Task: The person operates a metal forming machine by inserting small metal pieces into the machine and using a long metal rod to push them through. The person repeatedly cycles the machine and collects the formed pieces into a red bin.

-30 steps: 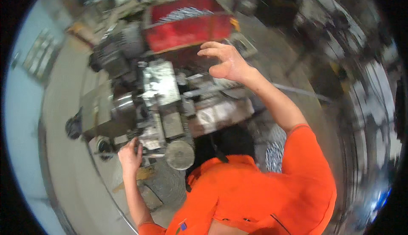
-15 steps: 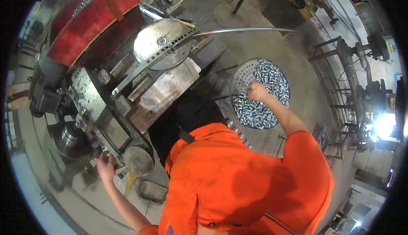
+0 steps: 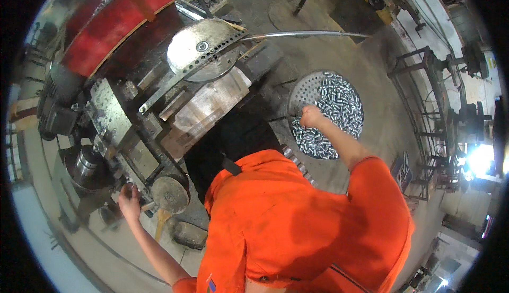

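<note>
Closed fingers make up my right hand [image 3: 313, 117], held at the left side of a round perforated tray [image 3: 305, 91]. Heaped in that tray are many short shiny metal sleeves [image 3: 342, 102]; any piece in the fingers is too small to make out. At the machine's near left end is my left hand [image 3: 129, 202], its fingers curled at a small dark part I cannot identify. Beside it a short handle [image 3: 148, 206] sticks out next to a round metal disc [image 3: 170, 194].
The machine carries a large metal wheel [image 3: 183, 49] with a perforated bar [image 3: 172, 83]. A long curved rod [image 3: 307, 34] reaches right from it. Behind stands a red panel [image 3: 116, 25]; a parts bin [image 3: 207, 0] lies at the back. A metal rack [image 3: 424, 102] stands right.
My right hand has shifted slightly left across the tray toward the machine. My left hand has moved a little left and stays at the same machine part.
</note>
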{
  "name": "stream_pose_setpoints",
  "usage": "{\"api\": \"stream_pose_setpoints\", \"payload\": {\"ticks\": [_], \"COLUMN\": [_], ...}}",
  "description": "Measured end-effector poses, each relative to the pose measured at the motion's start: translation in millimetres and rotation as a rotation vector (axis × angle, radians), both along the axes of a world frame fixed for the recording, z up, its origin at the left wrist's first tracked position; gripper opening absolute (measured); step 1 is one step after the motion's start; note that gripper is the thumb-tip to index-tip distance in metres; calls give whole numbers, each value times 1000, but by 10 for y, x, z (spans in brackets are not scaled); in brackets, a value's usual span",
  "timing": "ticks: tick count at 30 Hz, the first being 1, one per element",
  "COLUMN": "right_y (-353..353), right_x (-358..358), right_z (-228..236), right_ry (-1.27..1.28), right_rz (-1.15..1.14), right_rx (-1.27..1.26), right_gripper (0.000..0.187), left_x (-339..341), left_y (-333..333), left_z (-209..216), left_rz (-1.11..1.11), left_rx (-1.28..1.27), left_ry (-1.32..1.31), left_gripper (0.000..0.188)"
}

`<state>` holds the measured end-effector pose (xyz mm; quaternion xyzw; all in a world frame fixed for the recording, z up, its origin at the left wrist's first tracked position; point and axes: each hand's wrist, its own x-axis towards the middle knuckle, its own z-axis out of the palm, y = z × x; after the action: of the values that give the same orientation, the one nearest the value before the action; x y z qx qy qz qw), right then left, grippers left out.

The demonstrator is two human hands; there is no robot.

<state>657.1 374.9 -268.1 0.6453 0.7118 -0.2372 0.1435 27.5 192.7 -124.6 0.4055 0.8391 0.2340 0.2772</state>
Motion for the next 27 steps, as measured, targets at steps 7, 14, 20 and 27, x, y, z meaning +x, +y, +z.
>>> {"api": "stream_pose_setpoints", "payload": {"ticks": [7,14,20,27], "right_y": [222,161,-94,-325], "right_x": [-125,-1950,-3149,-3441], "right_z": [453,2142,2412,2594], "right_ry": [288,1241,1409,1185], "right_rz": [-156,480,889,1048], "right_rx": [156,203,338,456], "right_gripper": [28,47,47,36], "left_x": [180,1181,1615,1386], "left_y": [-54,501,669,464], "left_z": [435,1298,952,966], "left_rz": [-96,-19,-189,-121], "left_rx": [149,469,524,559], "left_ry": [-27,-364,-1261,-450], "left_gripper": [21,26,41,40]}}
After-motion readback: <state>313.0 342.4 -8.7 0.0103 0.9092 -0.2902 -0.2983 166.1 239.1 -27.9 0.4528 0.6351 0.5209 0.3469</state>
